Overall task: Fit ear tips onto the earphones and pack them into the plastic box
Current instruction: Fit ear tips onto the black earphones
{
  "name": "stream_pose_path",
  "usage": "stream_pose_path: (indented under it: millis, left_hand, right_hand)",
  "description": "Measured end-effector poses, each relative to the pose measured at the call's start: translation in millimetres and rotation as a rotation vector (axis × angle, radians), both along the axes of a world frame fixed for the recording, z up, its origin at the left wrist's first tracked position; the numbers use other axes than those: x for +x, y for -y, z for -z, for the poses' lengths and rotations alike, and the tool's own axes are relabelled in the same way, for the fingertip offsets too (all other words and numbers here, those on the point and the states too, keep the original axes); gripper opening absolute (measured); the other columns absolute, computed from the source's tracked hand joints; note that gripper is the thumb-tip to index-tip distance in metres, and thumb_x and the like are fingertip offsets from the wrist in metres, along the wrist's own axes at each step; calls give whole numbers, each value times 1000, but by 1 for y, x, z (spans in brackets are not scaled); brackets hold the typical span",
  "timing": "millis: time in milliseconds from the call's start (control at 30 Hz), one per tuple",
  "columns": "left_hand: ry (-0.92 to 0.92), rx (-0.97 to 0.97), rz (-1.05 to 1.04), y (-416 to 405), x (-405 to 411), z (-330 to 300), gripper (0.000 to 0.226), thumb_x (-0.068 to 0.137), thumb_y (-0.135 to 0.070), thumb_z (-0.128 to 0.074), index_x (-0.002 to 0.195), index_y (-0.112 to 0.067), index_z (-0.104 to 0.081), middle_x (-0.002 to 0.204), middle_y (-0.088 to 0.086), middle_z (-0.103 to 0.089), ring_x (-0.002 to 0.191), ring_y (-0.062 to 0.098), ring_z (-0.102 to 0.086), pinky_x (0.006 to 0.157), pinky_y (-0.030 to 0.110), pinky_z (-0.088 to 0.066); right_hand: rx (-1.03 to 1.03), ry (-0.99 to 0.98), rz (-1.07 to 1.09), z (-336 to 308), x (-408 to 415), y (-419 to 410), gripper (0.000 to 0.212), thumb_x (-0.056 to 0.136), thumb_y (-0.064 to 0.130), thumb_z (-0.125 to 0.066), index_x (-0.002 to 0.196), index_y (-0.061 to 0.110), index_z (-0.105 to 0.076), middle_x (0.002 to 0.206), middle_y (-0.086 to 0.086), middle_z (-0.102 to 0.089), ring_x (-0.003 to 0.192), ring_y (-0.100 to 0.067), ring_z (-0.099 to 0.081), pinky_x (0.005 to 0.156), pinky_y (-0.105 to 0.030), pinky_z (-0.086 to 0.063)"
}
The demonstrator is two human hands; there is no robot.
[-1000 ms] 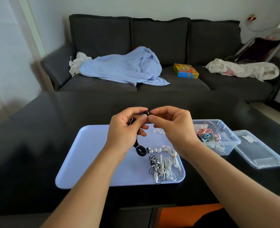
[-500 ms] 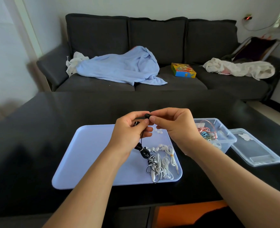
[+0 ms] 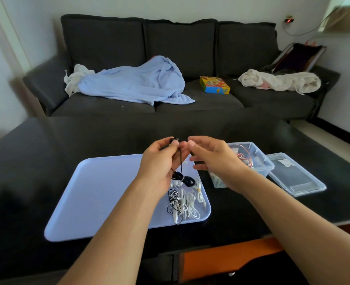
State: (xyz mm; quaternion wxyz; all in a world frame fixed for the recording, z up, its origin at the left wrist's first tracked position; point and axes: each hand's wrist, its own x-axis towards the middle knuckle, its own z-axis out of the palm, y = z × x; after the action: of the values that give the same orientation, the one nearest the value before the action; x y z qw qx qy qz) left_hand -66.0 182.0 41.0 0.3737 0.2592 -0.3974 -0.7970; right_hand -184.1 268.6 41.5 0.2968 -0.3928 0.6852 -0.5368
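My left hand [image 3: 160,161] pinches the bud end of a black earphone [image 3: 183,178] above the lilac tray [image 3: 108,194]; its cord hangs down to a black coil over the tray. My right hand [image 3: 213,159] hovers just right of the bud with loosely spread fingers, apart from it and holding nothing I can see. White and black-and-white earphones [image 3: 183,202] lie tangled at the tray's near right, with small white ear tips [image 3: 175,183] beside them. The clear plastic box [image 3: 258,159] with coloured earphones inside stands behind my right hand.
The box's clear lid [image 3: 295,175] lies flat to the right of the box on the black table [image 3: 46,153]. A dark sofa [image 3: 170,58] with a blue blanket [image 3: 137,83], a colourful small box and a white cloth stands behind the table.
My right hand has let go of the black bud and drawn slightly to the right, fingers spreading. My left hand still pinches the bud. The view shifted to the left.
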Motion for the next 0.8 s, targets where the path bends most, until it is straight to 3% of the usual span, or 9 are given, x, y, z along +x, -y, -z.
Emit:
stream_pose_path:
  millis: [67,167,267,367,533,600,800]
  left_hand:
    - [-104,129,-20,-2,-7,0,13,102,-4,-50,113,-2,-57,87,13,-73,73,17,-74,64,23,-60]
    - [-164,259,-8,-10,-19,-3,11,104,-7,-46,111,-4,-55,95,16,-72,76,20,-74,65,26,-60]
    - [-91,200,-32,-16,-34,-3,6,103,-11,-51,102,-9,-57,92,14,-71,78,20,-72,68,28,-59]
    - [53,67,-7,-21,-49,-1,7,100,-15,-58,100,-9,-62,92,10,-70,80,17,-70,75,28,-58]
    - [198,-9,182,-27,-64,3,23,100,-28,-58,116,-13,-65,122,6,-68,116,22,-63,104,36,-49]
    - [217,-13,270,-30,-63,2,35,101,-32,-55,129,-13,-61,134,5,-61,127,24,-56,112,38,-43]
    - [332,-77,312,-26,-52,1,34,101,-33,-54,128,-13,-61,134,7,-62,123,27,-58,105,40,-49]
  right_hand:
    - [147,33,-159,2,-2,-10,37,94,45,-64,125,26,-67,115,1,-73,104,-16,-70,87,-32,-60]
    - [172,174,-266,2,-6,-20,35,91,37,-67,113,10,-72,104,-9,-75,89,-25,-71,88,-38,-60]
    - [134,273,-177,3,-20,-24,34,95,28,-67,108,-3,-70,88,-12,-70,72,-19,-63,76,-33,-60]
    - [22,336,27,2,-43,-27,28,98,20,-64,108,-5,-71,84,-11,-68,67,-15,-61,66,-26,-57]
    - [15,-80,354,9,-83,-35,11,94,19,-70,92,13,-79,86,-11,-74,66,-17,-65,76,-37,-61]
    - [-8,-112,411,12,-93,-37,10,94,18,-70,93,14,-79,88,-12,-75,67,-17,-65,75,-35,-61]
    - [79,-375,455,19,-115,-38,8,93,23,-70,93,21,-78,81,1,-75,71,-13,-68,62,-22,-55]
